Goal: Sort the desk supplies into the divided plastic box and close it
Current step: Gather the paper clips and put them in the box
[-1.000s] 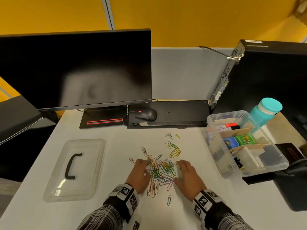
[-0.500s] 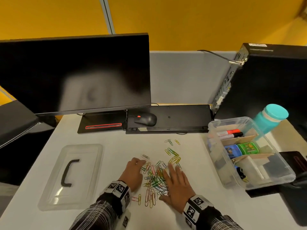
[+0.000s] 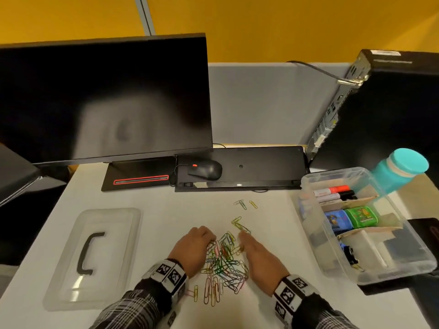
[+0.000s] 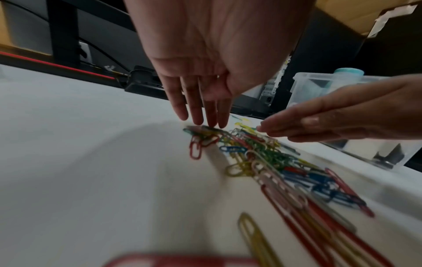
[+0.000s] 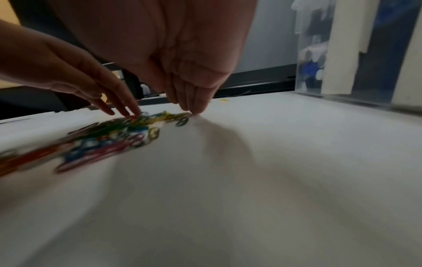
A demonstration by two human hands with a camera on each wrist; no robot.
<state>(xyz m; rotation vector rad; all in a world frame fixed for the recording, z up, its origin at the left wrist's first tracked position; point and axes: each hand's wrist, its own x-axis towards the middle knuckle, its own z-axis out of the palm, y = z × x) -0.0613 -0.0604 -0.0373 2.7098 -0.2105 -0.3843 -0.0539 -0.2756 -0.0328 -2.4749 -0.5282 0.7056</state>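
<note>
A heap of coloured paper clips (image 3: 224, 263) lies on the white desk between my two hands. My left hand (image 3: 197, 245) rests at the heap's left edge, fingers straight and touching the clips (image 4: 262, 153). My right hand (image 3: 255, 251) stands at the heap's right side, fingers straight with their tips on the desk by the clips (image 5: 128, 130). The clear divided box (image 3: 389, 273) stands open at the right and holds markers (image 3: 332, 193), a blue tin and a green tin. Its clear lid (image 3: 92, 257) with a black handle lies flat at the left.
A few stray clips (image 3: 244, 204) lie farther back on the desk. A monitor (image 3: 104, 98), a mouse (image 3: 205, 169) and a black keyboard (image 3: 249, 165) line the back. A teal bottle (image 3: 399, 169) and a black computer case (image 3: 392, 110) stand behind the box.
Both hands have swept the scattered clips inward into a tighter heap. The right hand has gone from lying flat over the clips to standing at the heap's right side.
</note>
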